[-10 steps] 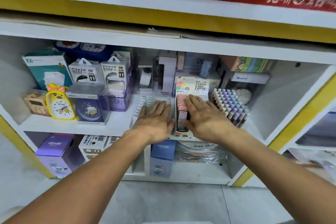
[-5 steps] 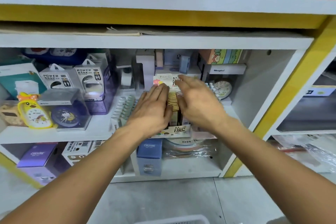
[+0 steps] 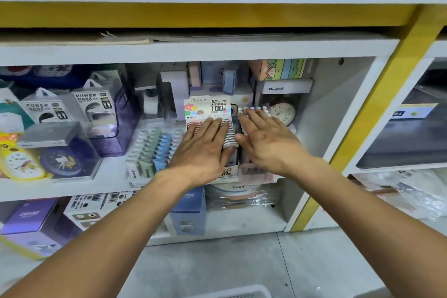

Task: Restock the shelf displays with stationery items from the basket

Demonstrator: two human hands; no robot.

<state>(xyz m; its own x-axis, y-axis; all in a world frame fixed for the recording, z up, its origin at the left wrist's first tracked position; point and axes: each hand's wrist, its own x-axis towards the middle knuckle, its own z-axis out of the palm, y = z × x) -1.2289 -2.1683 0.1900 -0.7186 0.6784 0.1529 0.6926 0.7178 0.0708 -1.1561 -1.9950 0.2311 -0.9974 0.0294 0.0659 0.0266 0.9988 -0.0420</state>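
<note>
A pencil-lead display box (image 3: 210, 107) with a 0.7 HB header card stands on the middle shelf (image 3: 60, 189), filled with striped cases (image 3: 230, 138). My left hand (image 3: 204, 150) lies flat on those cases, fingers straight. My right hand (image 3: 267, 139) lies flat beside it over a rack of pastel-capped pens (image 3: 256, 109), its thumb touching the striped cases. The rim of a white basket (image 3: 242, 292) shows at the bottom edge.
Left of the box is a tray of green and blue correction tapes (image 3: 154, 150), then power bank boxes (image 3: 94, 109) and boxed clocks (image 3: 61, 155). A round clock (image 3: 283, 112) stands behind my right hand. Boxes (image 3: 188, 210) fill the lower shelf. A yellow post (image 3: 362, 113) borders the right.
The view has shifted left and nearer to the shelf. Both hands stayed flat on the display; my right hand moved off the lead box onto the pen rack.
</note>
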